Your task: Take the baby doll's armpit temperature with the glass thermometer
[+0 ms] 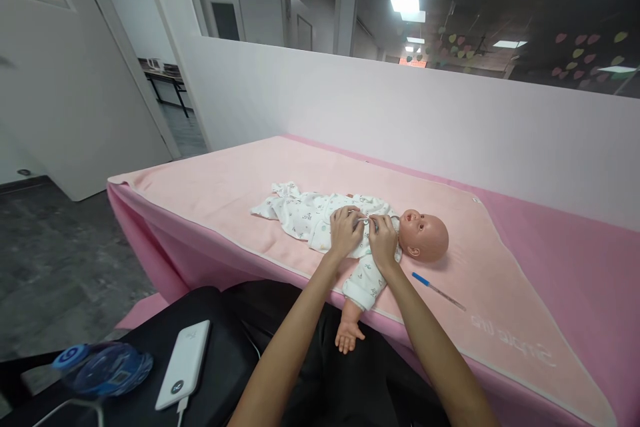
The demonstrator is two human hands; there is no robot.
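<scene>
We pinched the shirt (367, 276) on the doll (426, 238) with left hand (346, 231) and right hand (383, 237), each grip narrow, probably steadying the cloth.

The outfit (320, 213) is white with tiny, seemingly grey-green prints.

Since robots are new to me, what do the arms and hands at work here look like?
They are a person's: the left hand and right hand wear no gloves, and both forearms are bare, without sleeves, watch or wristband in view.
</scene>
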